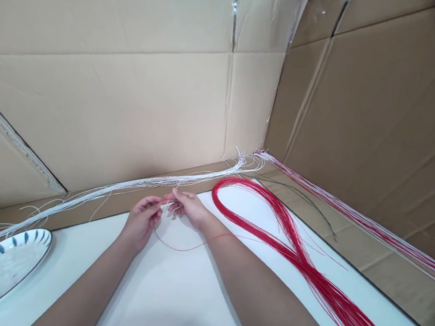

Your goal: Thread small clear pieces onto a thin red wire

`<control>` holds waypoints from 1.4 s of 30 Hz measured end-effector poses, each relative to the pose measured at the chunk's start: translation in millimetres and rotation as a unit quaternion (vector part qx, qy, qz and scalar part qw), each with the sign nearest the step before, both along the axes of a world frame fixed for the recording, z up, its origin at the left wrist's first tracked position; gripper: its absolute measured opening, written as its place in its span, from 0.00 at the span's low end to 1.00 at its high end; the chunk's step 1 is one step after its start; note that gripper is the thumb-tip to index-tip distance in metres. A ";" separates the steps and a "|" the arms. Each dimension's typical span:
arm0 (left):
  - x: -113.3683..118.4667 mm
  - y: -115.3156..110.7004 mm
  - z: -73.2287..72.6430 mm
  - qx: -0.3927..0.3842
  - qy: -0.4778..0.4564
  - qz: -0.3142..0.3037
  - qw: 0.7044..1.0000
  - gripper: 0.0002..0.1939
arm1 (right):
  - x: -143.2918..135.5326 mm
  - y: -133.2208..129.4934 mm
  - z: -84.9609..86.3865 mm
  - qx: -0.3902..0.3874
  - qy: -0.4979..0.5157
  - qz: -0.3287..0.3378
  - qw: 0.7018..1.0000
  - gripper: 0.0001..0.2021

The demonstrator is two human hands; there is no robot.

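Observation:
My left hand (143,221) and my right hand (189,208) meet over the white tabletop, fingertips nearly touching. Both are closed in a pinch. A thin red strand (182,250) hangs in a loop from the left fingers and runs across my right forearm. Its end between the fingertips is too small to make out clearly. Just above the right thumb a short pale strand end pokes up. To the right, a thick bundle of red strands (231,215) lies folded into a loop on the white tabletop (164,297).
A plate (44,238) with blue rim marks, holding small whitish bits, stands at the left. Long white strands (130,182) lie behind the table along the cardboard wall (161,105). Red and white strands (326,195) run along the right wall. Dark strands (307,197) lie beside the table.

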State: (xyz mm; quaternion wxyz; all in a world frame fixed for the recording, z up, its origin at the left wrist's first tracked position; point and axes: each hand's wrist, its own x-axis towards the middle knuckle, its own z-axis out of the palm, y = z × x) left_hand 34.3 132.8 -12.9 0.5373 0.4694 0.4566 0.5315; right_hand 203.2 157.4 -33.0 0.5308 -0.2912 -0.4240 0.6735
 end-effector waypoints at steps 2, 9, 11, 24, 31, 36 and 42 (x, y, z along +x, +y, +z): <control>5.7 -5.9 -4.6 -0.017 0.057 -0.063 0.996 0.05 | 3.1 2.8 -2.1 -0.010 0.021 -0.022 0.999 0.26; 2.9 -21.7 -2.0 0.032 0.229 -0.209 0.950 0.19 | 15.6 8.5 -6.9 -0.031 0.056 -0.095 0.993 0.15; -1.5 -23.7 0.7 0.071 0.266 -0.214 0.937 0.24 | 18.0 9.0 -6.9 -0.032 0.049 -0.112 0.992 0.12; 1.0 -10.4 -5.9 0.203 0.349 0.010 0.915 0.11 | 1.4 -2.7 -4.1 0.036 -0.104 -0.139 0.984 0.07; 1.6 -6.8 -13.5 0.179 0.417 -0.034 0.890 0.14 | -4.0 -9.4 -0.1 0.036 -0.107 -0.122 0.986 0.14; -0.2 -8.2 -14.1 0.168 0.464 -0.098 0.864 0.14 | 2.4 -6.3 -0.4 0.017 -0.048 -0.153 0.987 0.17; -6.6 -6.1 -12.7 0.175 0.501 -0.170 0.830 0.13 | 4.7 -6.3 1.5 0.003 -0.017 -0.164 0.986 0.17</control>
